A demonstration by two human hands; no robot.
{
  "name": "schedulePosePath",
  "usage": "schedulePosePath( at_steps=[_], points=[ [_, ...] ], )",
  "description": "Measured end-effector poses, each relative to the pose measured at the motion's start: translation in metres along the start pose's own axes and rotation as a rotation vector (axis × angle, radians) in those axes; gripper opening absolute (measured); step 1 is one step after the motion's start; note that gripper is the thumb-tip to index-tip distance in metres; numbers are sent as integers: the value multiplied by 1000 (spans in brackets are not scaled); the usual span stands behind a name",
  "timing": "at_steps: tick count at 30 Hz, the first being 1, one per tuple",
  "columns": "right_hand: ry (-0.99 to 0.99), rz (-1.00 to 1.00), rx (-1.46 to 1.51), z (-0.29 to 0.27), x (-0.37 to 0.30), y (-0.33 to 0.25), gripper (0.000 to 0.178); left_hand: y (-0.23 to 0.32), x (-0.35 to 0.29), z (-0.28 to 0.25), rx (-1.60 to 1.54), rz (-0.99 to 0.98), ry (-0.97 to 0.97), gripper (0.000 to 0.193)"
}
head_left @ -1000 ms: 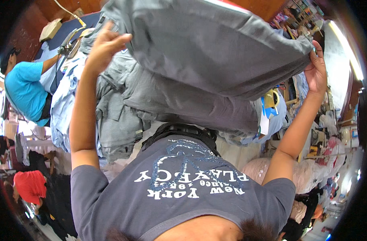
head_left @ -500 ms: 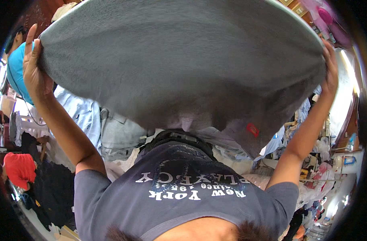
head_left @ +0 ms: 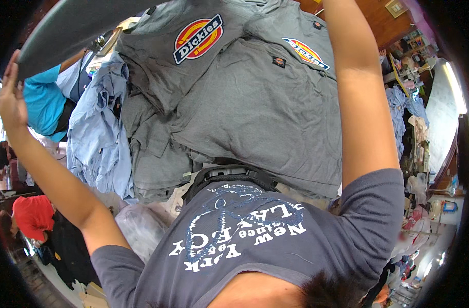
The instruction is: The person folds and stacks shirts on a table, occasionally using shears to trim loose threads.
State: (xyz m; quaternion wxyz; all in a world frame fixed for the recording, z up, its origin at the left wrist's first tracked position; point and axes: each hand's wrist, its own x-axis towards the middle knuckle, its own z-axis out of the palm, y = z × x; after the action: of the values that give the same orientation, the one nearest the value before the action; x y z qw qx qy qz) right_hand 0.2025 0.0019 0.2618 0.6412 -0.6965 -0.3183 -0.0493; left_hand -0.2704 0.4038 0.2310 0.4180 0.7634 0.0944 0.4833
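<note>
My left hand [head_left: 13, 97] is raised at the far left, its fingers closed on the edge of a dark grey garment [head_left: 75, 31]. That garment stretches up and out past the top edge, so most of it is hidden. My right forearm [head_left: 352, 41] reaches up past the top edge, and the hand itself is out of view. In front of my waist lies a pile of grey T-shirts [head_left: 255, 113], wrinkled and overlapping. Two of them show a red, yellow and dark blue printed emblem [head_left: 198, 38], with small black tags close by.
Light blue shirts [head_left: 98, 133] hang left of the grey pile. A person in a bright blue top [head_left: 47, 105] bends over behind them; another in a red top [head_left: 33, 216] sits lower left. Clear plastic bags [head_left: 139, 226] stand beside me. Cluttered shelves [head_left: 416, 46] line the right.
The dark grey garment, earlier spread between both hands, has swung up and left, uncovering the grey T-shirts. My right arm has stretched forward, taking that hand out of view. My body has turned.
</note>
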Motion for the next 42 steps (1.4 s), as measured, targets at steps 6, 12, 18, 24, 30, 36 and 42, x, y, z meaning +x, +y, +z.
schedulePosePath(
  at_steps=[6,12,18,24,30,36,42],
  points=[
    [20,228,12,9,-50,139,10,-49,-137,110,-57,-288,-285,27],
    [-144,320,-206,-45,-202,179,12,-97,-246,147,508,-203,-318,32],
    [41,374,-686,-146,-437,76,19,-70,-301,179,392,-169,-431,19],
    [261,700,-654,-126,-579,6,18,-60,-312,195,361,-260,-751,34],
    [397,505,-882,-106,-599,16,18,-53,-284,190,460,-87,-1007,28],
    [660,406,-259,-124,-600,-34,8,-26,-306,196,328,-7,-620,14],
    [618,579,80,-137,-636,-66,11,-41,-327,176,389,-28,-782,20]
  ],
)
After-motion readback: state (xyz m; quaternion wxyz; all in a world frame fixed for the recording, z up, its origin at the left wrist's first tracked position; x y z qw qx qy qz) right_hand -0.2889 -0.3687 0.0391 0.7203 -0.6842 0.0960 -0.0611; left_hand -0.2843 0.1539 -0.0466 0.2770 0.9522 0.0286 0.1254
